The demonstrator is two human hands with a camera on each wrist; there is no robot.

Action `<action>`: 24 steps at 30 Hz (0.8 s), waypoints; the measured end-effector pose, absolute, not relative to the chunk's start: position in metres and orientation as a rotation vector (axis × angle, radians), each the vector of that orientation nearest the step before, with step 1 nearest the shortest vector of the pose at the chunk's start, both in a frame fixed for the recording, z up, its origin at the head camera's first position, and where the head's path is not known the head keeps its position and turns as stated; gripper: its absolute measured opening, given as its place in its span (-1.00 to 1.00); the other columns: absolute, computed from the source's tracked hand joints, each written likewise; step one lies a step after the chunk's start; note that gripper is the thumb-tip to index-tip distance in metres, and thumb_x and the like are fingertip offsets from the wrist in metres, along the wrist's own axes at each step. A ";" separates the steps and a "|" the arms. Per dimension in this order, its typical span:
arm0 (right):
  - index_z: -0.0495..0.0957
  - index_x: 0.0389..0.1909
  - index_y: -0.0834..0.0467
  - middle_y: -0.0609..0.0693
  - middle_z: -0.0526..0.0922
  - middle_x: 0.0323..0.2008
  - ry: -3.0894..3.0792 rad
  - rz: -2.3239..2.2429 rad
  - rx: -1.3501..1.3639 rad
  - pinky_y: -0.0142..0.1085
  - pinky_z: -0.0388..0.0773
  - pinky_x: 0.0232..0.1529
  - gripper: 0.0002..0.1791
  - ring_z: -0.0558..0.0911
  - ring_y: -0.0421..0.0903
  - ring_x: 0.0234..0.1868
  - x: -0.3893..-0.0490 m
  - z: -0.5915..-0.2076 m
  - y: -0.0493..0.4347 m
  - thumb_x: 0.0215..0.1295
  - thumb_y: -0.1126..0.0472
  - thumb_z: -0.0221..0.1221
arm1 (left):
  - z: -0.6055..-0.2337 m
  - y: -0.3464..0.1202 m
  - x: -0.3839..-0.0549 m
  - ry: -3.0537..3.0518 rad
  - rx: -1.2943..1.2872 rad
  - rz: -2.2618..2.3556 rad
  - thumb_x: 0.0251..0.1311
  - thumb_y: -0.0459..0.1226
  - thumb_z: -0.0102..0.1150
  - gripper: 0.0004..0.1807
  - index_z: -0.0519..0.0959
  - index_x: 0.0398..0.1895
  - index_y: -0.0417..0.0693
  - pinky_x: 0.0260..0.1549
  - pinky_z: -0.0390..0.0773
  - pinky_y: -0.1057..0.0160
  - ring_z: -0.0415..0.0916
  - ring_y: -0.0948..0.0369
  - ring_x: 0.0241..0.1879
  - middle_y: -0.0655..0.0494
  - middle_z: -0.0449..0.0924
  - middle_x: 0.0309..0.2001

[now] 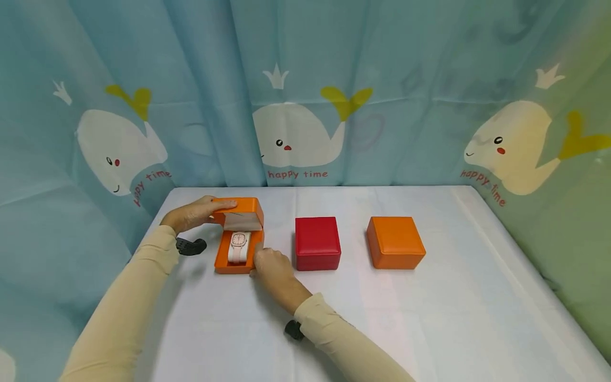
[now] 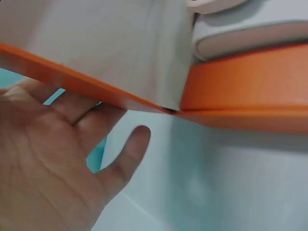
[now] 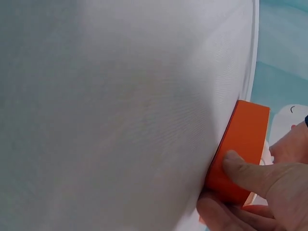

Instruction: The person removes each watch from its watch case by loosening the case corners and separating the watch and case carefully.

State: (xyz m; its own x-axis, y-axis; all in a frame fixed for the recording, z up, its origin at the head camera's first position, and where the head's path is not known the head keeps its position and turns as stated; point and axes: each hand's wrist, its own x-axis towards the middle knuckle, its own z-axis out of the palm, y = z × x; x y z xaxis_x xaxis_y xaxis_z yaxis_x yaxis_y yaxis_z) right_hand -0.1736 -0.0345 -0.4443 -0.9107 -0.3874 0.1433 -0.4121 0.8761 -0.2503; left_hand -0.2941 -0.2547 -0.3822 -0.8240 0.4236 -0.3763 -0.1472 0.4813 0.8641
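An orange watch box (image 1: 222,259) stands with its lid (image 1: 245,206) raised at the left of the table. Inside it, a watch (image 1: 238,246) with a white and pale pink strap is wrapped round a cushion. My left hand (image 1: 190,214) has its fingers against the outside of the lid; in the left wrist view the thumb stands off, touching nothing. My right hand (image 1: 276,269) grips the near right corner of the base, the thumb (image 3: 243,169) on one orange face and the fingers round the edge.
A closed red box (image 1: 317,245) sits just right of my right hand. Further right is a closed orange box (image 1: 398,243). The white-covered table (image 1: 458,307) ends at the back against a blue curtain (image 1: 210,127) printed with whales. Black wrist devices hang at both cuffs.
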 end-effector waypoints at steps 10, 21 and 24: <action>0.50 -0.27 0.19 0.06 0.71 -0.39 -2.953 0.441 0.643 -0.21 0.66 -0.44 -0.58 0.73 -0.01 -0.39 -0.173 -0.445 -0.036 0.09 0.09 0.54 | -0.400 -0.244 -0.295 2.003 0.206 1.722 0.50 0.20 -0.22 -0.15 0.05 0.55 -0.26 0.43 -0.13 -0.24 -0.03 -0.15 0.45 -0.24 0.08 0.46; 0.46 -0.30 0.22 0.03 0.59 -0.53 -2.944 0.567 0.707 -0.32 0.56 -0.54 -0.67 0.63 -0.07 -0.53 -0.174 -0.442 -0.029 0.22 0.15 0.42 | -0.402 -0.238 -0.295 2.008 0.177 1.792 0.49 0.22 -0.21 -0.28 0.32 0.35 -0.19 0.40 -0.01 -0.19 0.13 -0.07 0.34 -0.13 0.32 0.27; 0.45 -0.27 0.23 0.02 0.57 -0.55 -2.958 0.606 0.716 -0.34 0.53 -0.56 -0.67 0.61 -0.07 -0.55 -0.176 -0.442 -0.029 0.24 0.14 0.41 | -0.403 -0.239 -0.294 1.926 0.166 1.880 0.50 0.20 -0.16 -0.40 0.42 0.21 -0.09 0.37 0.03 -0.12 0.19 -0.01 0.25 -0.01 0.41 0.14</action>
